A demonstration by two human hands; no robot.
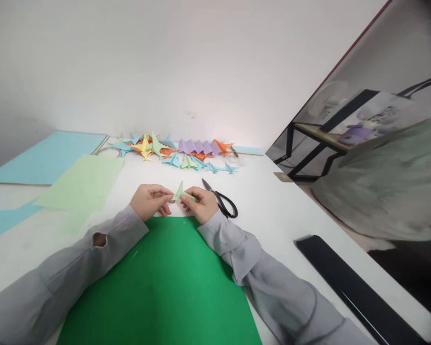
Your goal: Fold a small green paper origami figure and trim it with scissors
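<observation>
Between my two hands is a small light green folded paper piece (178,191) with a pointed tip standing up. My left hand (153,199) pinches its left end between thumb and fingertips. On the other side, my right hand (200,204) is closed on the paper's right part, hiding some of it. Black-handled scissors (227,205) lie just right of my right hand, blades pointing away. Below both hands a green sheet (165,282) covers the table in front of me.
Folded paper figures in several colours (153,146) line the wall, beside a purple pleated paper (198,147). Light green sheets (89,179) and a blue sheet (50,155) lie left. At right are a long black object (355,287) and a shelf (321,135) beyond the table edge.
</observation>
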